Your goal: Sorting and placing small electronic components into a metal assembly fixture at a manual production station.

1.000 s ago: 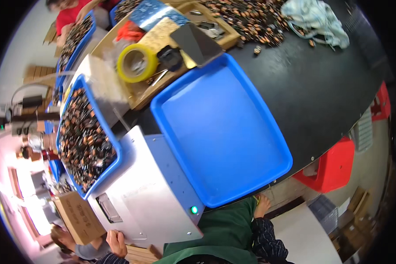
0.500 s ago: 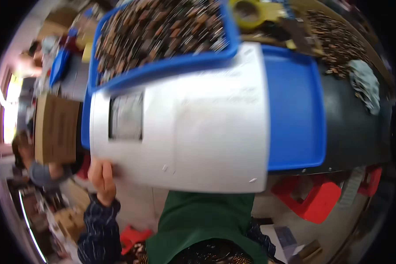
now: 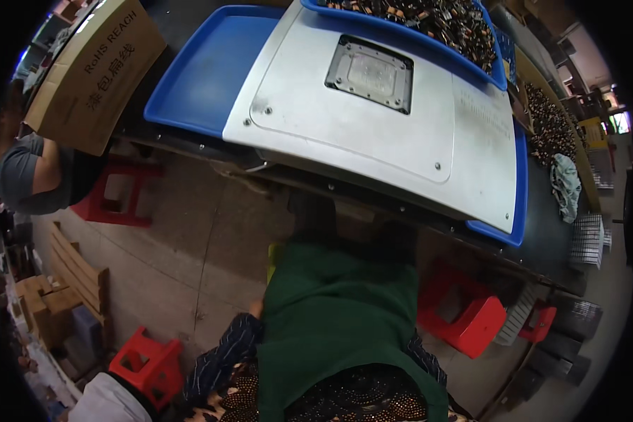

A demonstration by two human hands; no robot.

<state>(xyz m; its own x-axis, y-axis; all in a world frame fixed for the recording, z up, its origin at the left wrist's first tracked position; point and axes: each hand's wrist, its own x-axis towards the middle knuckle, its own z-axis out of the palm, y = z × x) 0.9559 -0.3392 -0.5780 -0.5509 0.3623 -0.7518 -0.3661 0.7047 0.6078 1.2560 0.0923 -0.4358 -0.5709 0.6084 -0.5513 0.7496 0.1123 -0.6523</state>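
Only a sliver of the person's left hand [image 3: 257,308] showed to me, low beside the green apron [image 3: 337,302]; whether it gripped anything, I couldn't tell. The right hand was hidden, with just its dark sleeve [image 3: 427,360] visible, so I couldn't tell its state either. Ahead, the white machine [image 3: 359,133] sat on the black table [image 3: 552,235], a blue tray [image 3: 499,69] of small parts at its far edge.

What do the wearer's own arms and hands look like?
Left sleeve: dark, loose, thin pale stripes. Right sleeve: similar, partly hidden by the green apron. Left hand: only a sliver shows, no glove visible. Right hand: out of sight.
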